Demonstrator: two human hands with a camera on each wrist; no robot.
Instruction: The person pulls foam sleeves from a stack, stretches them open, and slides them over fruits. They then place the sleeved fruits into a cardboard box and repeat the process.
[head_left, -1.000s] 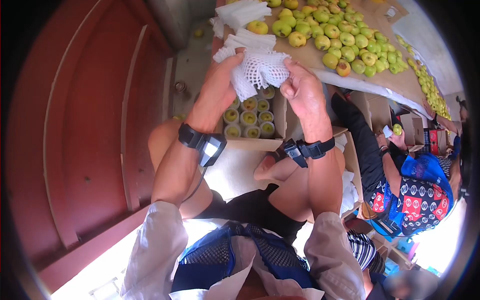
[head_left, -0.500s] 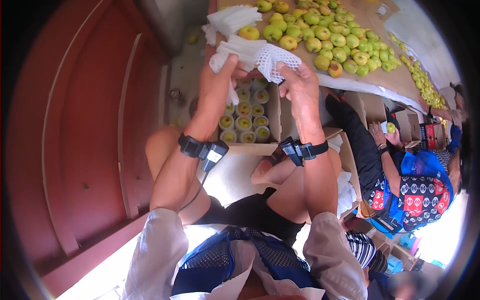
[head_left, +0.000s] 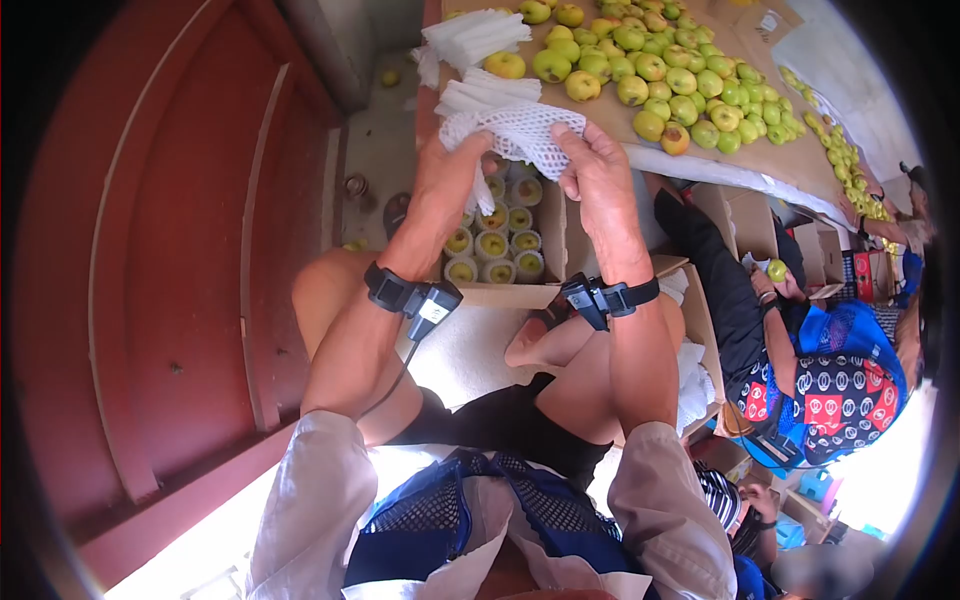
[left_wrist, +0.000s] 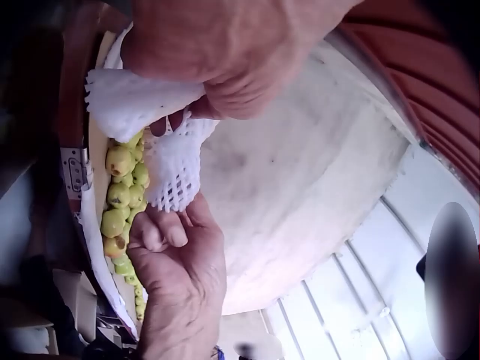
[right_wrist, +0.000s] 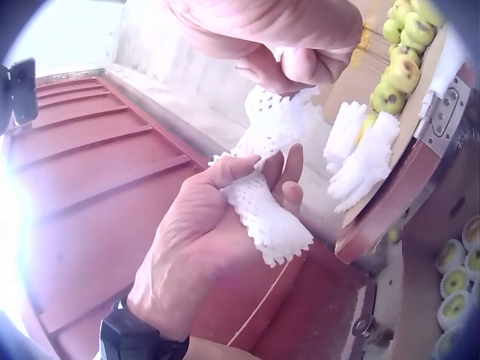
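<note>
A white foam fruit net (head_left: 535,133) is stretched between my two hands, over an open box of fruit. My left hand (head_left: 447,178) pinches its left part between thumb and fingers. White foam mesh (right_wrist: 270,225) also hangs below the left hand in the right wrist view. My right hand (head_left: 603,185) pinches the other end with thumb and curled fingers. In the left wrist view, the lattice (left_wrist: 178,169) shows open holes between the hands. No fruit shows inside it.
The cardboard box (head_left: 500,294) between the knees holds yellow-green apples (head_left: 491,245) in foam nets. Loose apples (head_left: 690,82) cover the table (head_left: 780,165), with stacked foam nets (head_left: 478,36) at its left edge. A red panelled door (head_left: 190,250) stands left. Another person (head_left: 840,390) sits at right.
The net was bunched and spread between the hands, then drawn toward the right hand. Now it lies stretched from hand to hand. Both hands still hold it.
</note>
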